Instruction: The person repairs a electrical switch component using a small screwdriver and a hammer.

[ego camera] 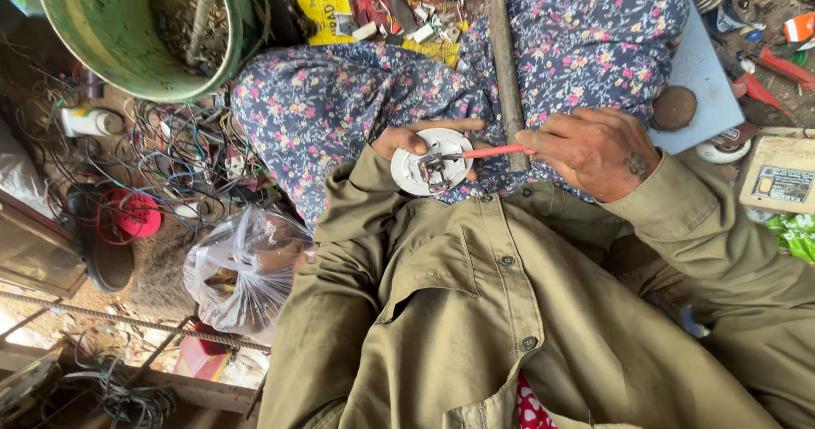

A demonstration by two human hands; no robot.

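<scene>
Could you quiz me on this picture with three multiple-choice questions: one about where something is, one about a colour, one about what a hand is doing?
1. Where is the green bucket?
A. top left
B. bottom right
C. on the lap

2. What colour is the handle of the screwdriver?
A. blue
B. red
C. yellow

3. What is the left hand doing?
A. resting open on the knee
B. holding the round white fitting
C. lifting the hammer

Answers: 1 A, it fills the upper left corner. 2 B, the handle in the right hand is red. 3 B, its fingers wrap the fitting's rim.
</scene>
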